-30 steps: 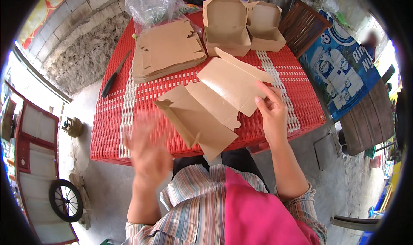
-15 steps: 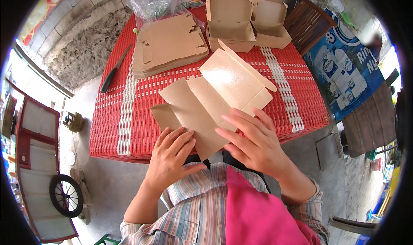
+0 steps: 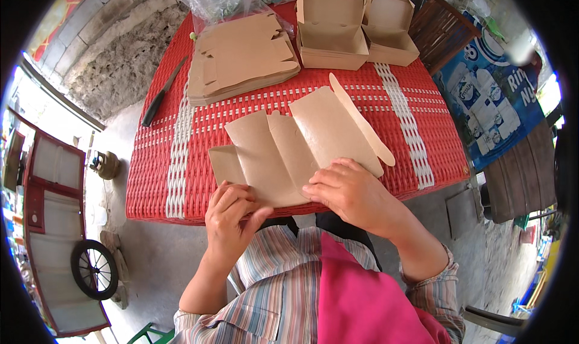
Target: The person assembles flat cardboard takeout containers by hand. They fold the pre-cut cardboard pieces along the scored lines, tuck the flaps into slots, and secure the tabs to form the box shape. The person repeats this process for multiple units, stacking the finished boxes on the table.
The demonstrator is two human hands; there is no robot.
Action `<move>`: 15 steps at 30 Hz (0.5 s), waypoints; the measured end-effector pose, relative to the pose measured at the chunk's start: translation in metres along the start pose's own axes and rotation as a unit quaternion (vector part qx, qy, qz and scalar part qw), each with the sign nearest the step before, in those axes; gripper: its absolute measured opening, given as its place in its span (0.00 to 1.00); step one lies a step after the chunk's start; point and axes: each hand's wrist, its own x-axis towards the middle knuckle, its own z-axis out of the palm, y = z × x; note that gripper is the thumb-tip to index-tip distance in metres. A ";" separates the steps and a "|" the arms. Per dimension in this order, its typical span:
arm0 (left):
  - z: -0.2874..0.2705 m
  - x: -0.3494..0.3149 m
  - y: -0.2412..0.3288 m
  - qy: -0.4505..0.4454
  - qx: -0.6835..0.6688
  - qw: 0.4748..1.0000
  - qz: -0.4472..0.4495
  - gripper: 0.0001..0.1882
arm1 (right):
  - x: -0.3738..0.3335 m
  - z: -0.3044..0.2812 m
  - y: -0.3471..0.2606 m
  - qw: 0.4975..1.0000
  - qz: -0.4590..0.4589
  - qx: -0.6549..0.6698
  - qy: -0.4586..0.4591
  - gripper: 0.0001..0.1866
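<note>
A partly folded brown cardboard box blank (image 3: 265,154) lies at the table's near edge, creased into panels, its left flap standing up and a narrow strip along its right side. My left hand (image 3: 232,212) has its fingers curled on the near left corner of the blank, thumb pointing right. With bent fingers, my right hand (image 3: 353,193) grips the near edge right of the middle; its thumb is hidden. Behind the blank sits a stack of flat box blanks (image 3: 241,48). Two open-lidded cardboard boxes, a larger one (image 3: 332,45) and a smaller one (image 3: 391,42), stand to its right.
A dark-handled knife (image 3: 158,102) rests at the left of the red and white woven table (image 3: 151,175). A clear plastic bag (image 3: 226,3) lies behind the stack. A wooden chair (image 3: 440,30) and a blue banner (image 3: 488,96) are at the right, a wheeled cart (image 3: 57,223) at the left.
My right hand's spread fingers have closed onto the blank's near edge. The blank has turned and flattened somewhat, and its near corner has moved up onto the table edge. My left fingers are more curled.
</note>
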 end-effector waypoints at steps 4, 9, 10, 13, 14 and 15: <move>0.009 0.006 0.012 0.018 0.001 0.979 -0.201 0.11 | 0.018 0.000 0.004 0.997 0.060 0.040 -0.006 0.06; 0.017 0.013 0.010 0.054 0.108 0.977 -0.175 0.11 | 0.030 0.013 0.019 0.993 0.077 0.086 0.035 0.04; 0.020 0.014 0.010 0.073 0.110 0.978 -0.162 0.12 | 0.029 0.016 0.019 0.991 0.089 0.096 0.040 0.05; 0.021 0.017 0.013 0.059 0.113 0.977 -0.169 0.14 | 0.027 0.021 0.015 0.985 0.122 0.097 0.071 0.06; 0.020 0.018 0.013 0.051 0.131 0.981 -0.137 0.14 | 0.026 0.021 0.012 0.983 0.132 0.093 0.084 0.07; 0.019 0.019 0.013 0.043 0.149 0.982 -0.104 0.14 | 0.027 0.021 0.010 0.985 0.124 0.076 0.094 0.08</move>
